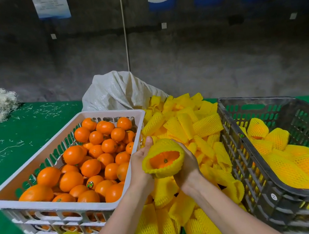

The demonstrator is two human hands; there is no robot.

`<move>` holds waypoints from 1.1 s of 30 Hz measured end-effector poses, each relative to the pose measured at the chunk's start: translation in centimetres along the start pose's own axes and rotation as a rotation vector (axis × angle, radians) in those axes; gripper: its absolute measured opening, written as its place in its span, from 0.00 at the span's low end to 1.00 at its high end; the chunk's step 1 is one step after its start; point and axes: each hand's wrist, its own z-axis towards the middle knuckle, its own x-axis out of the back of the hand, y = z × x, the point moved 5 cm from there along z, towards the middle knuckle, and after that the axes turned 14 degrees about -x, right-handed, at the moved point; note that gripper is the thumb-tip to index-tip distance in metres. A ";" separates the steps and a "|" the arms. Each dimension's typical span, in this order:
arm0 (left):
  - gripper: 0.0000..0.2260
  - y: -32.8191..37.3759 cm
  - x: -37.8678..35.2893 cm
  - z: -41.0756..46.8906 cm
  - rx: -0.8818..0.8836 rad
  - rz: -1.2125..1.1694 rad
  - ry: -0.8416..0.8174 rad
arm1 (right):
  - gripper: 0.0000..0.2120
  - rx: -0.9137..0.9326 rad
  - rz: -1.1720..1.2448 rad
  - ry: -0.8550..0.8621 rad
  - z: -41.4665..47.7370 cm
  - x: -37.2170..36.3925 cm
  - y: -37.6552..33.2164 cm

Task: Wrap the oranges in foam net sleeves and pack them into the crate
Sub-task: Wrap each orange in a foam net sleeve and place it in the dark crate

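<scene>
The left grip point(139, 166) and right grip point(187, 164) are curling round the foam net sleeve point(160, 145) from opposite sides. They are pinching its mouth wide while the orange point(164, 159) is sitting half inside. Left of the grips, the white crate point(63, 205) is holding bare oranges point(89, 167). Just right, the dark crate point(255, 100) is lying rim-close, its middle likely offering room among wrapped oranges point(278, 138). Beneath, loose sleeves point(165, 194) are covering the surface point(23, 130).

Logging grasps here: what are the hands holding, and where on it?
One orange sitting in a yellow foam sleeve; the left hand grips the sleeve's left side, the right hand its right side.
</scene>
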 end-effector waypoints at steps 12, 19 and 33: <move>0.29 -0.4 -0.5 -1.7 0.616 0.015 -0.333 | 0.12 0.454 -0.575 -0.027 -1.8 0.7 -4.0; 0.36 -1.3 -0.7 -1.6 0.575 0.065 -0.325 | 0.14 0.575 -0.650 0.000 -1.9 0.5 -4.8; 0.31 -0.6 0.0 -0.5 0.482 0.174 -0.069 | 0.11 0.324 -0.612 -0.191 -1.2 1.4 -0.7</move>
